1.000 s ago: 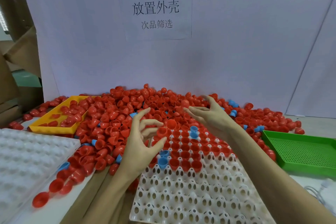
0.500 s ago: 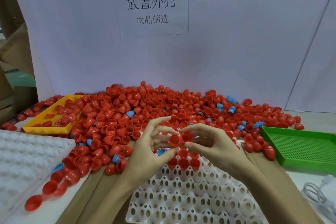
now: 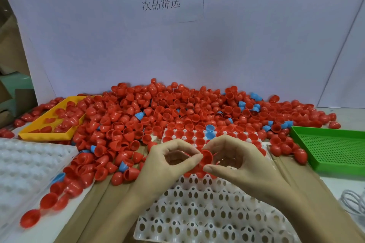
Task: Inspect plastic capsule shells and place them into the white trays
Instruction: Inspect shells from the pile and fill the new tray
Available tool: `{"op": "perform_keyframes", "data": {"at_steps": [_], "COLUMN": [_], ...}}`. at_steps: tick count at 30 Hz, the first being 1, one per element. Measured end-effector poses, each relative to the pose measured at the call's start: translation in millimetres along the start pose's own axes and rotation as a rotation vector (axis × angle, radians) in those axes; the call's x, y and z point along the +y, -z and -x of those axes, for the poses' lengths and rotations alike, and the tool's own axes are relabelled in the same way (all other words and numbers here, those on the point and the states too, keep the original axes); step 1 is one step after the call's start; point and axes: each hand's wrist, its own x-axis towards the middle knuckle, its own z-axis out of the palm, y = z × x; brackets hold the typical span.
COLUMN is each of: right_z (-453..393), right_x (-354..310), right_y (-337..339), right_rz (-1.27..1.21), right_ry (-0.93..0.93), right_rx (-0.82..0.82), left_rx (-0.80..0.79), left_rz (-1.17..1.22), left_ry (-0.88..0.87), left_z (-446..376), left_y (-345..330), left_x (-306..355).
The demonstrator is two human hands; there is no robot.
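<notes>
Over the middle white tray (image 3: 197, 215), both hands meet around one red capsule shell (image 3: 207, 158). My right hand (image 3: 241, 163) pinches it between thumb and forefinger. My left hand (image 3: 167, 165) has curled fingers, with thumb and forefinger tips on the shell's left rim. The tray's far rows hold red shells and two blue ones (image 3: 209, 131); its near cells are bare. A big heap of loose red shells (image 3: 177, 108) with a few blue ones lies behind. I cannot tell whether the left hand holds a second shell.
A second white tray (image 3: 29, 165) lies at the left. A yellow tray (image 3: 47, 135) with red shells sits at the back left, a green perforated tray (image 3: 335, 148) at the right. A white cable (image 3: 353, 203) lies at the right edge. Brown cardboard (image 3: 110, 199) covers the table.
My hands came back from the heap and drew together over the tray. They now hold one red shell between them, closer to me than half a second ago.
</notes>
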Motion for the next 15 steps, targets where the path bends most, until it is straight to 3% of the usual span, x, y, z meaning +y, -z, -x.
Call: {"op": "perform_keyframes", "data": {"at_steps": [10, 15], "right_z": [1.3, 1.8], "right_x": [4.2, 3.2], "right_y": [-3.7, -1.5], "right_rz": [0.006, 0.028], "right_ry": [0.052, 0.031], "right_rx": [-0.004, 0.024], "left_rx": [0.063, 0.018], "left_rz": [0.12, 0.121], "left_ry": [0.083, 0.157], "left_z": [2.7, 2.1], "left_y": [-3.0, -2.7], "left_x": [-0.3, -1.2]}}
